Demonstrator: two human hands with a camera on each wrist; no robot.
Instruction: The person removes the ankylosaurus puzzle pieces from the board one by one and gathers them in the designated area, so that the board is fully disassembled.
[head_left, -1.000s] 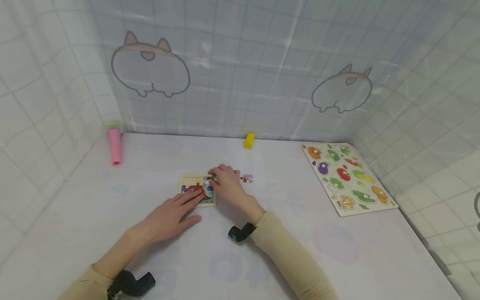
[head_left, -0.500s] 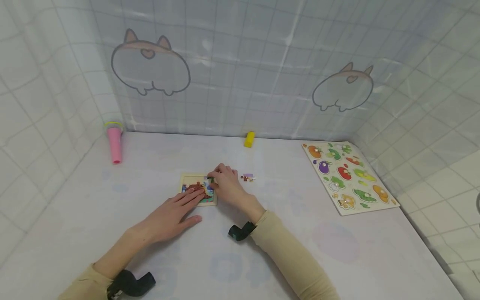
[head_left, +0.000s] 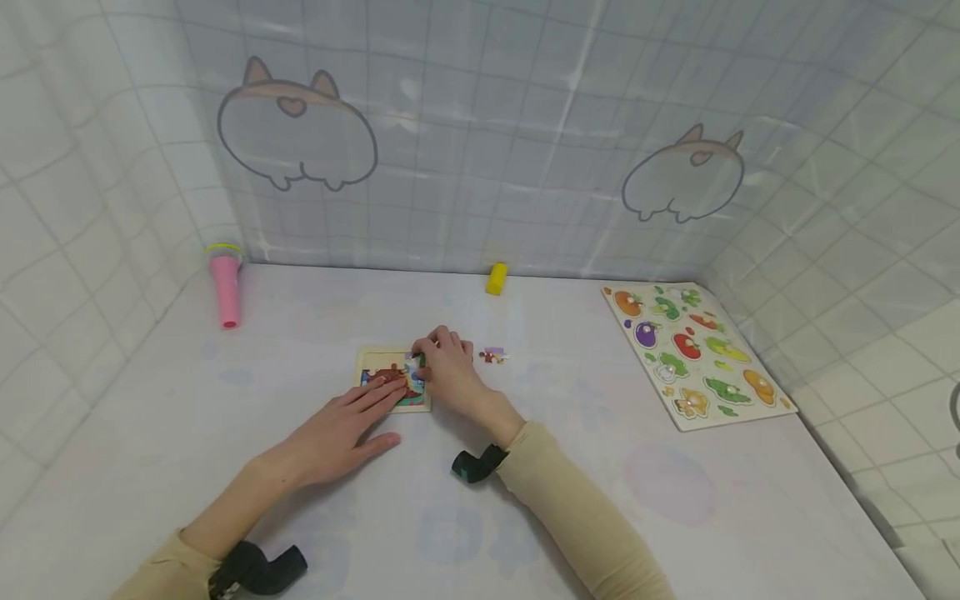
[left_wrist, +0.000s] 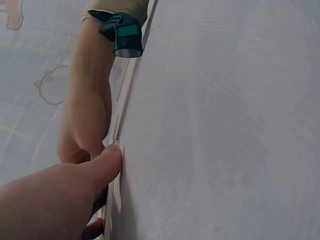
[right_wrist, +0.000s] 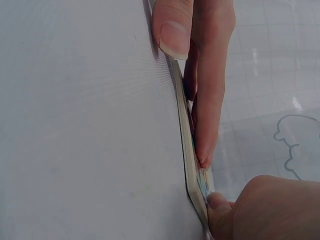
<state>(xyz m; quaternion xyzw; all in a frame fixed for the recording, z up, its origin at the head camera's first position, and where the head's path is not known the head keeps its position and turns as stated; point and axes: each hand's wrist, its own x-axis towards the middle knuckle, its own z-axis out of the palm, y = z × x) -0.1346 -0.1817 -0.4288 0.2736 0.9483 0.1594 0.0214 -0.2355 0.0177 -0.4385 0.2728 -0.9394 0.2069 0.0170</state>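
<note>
A small wooden jigsaw puzzle (head_left: pixel 363 354) with a pale frame and a brown animal picture lies flat on the table. My left hand (head_left: pixel 333 437) rests on its lower part, fingers straight, hiding some of the picture. At the frame's upper right corner, my right hand (head_left: pixel 453 379) pinches a small dark puzzle piece (head_left: pixel 420 360) between thumb and forefinger, mostly covered by the fingers. In the right wrist view, the right thumb (right_wrist: pixel 218 205) is right at the board's edge (right_wrist: pixel 186 135). Just right of that hand are loose puzzle pieces (head_left: pixel 492 356), purple and brown.
At the right lies a large vegetable peg board (head_left: pixel 701 358). A yellow block (head_left: pixel 497 279) sits near the back wall, and a pink toy microphone (head_left: pixel 226 287) lies at the back left. Curtain-like tiled sheets (head_left: pixel 480 150) enclose the back and sides.
The dark piece shows a little more between the right thumb and forefinger than a second ago. My left hand stays in place on the puzzle.
</note>
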